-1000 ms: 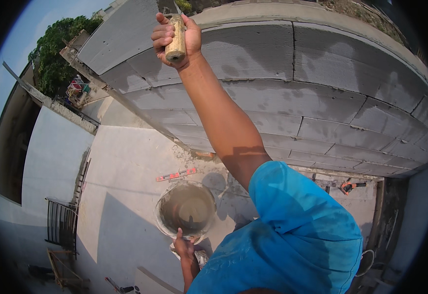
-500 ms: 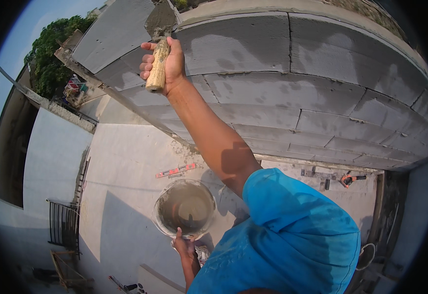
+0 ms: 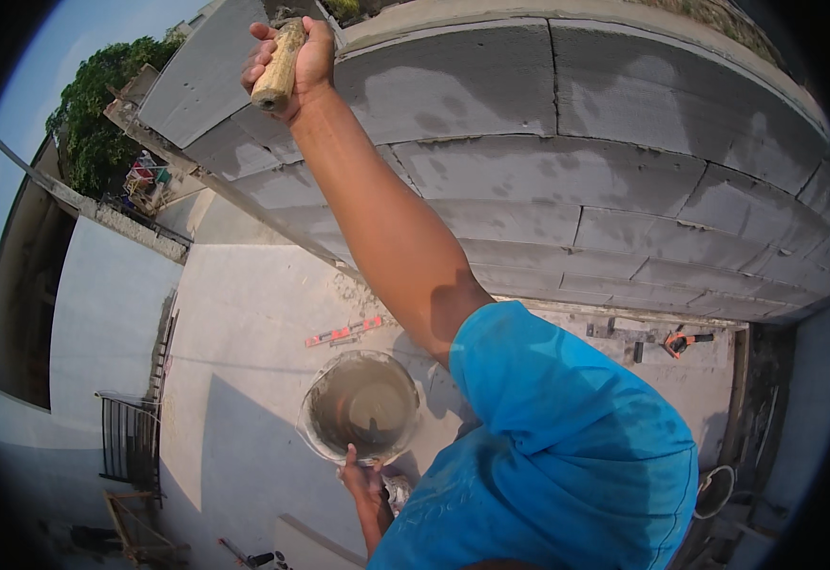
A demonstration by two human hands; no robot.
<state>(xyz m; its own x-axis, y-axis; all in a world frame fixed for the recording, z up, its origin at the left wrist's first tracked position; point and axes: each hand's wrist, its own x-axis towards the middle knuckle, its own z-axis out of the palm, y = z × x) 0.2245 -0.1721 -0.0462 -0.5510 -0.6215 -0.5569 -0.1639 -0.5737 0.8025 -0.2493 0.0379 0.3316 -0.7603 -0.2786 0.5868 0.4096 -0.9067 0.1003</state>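
High up at the top of the wall, my right hand (image 3: 286, 62) is closed round the wooden handle (image 3: 272, 84) of a trowel; its blade is mostly hidden behind the hand. The grey block wall (image 3: 629, 171) has dark seams and damp-looking patches. Low in the middle, my left hand (image 3: 365, 481) grips the near rim of a bucket (image 3: 320, 408) with grey, wet-looking mortar in it. My blue sleeve covers the right upper arm.
A red level (image 3: 343, 332) lies on the concrete floor (image 3: 220, 323) beyond the bucket. An orange and black tool (image 3: 681, 344) lies at the right. Black metal bars (image 3: 130, 437) lean at the left wall. A tree (image 3: 92, 133) stands behind.
My right hand with the trowel has moved leftward along the wall top, dipping and then rising again. The blade, seen half a second ago, is now mostly hidden. My left hand stays at the bucket.
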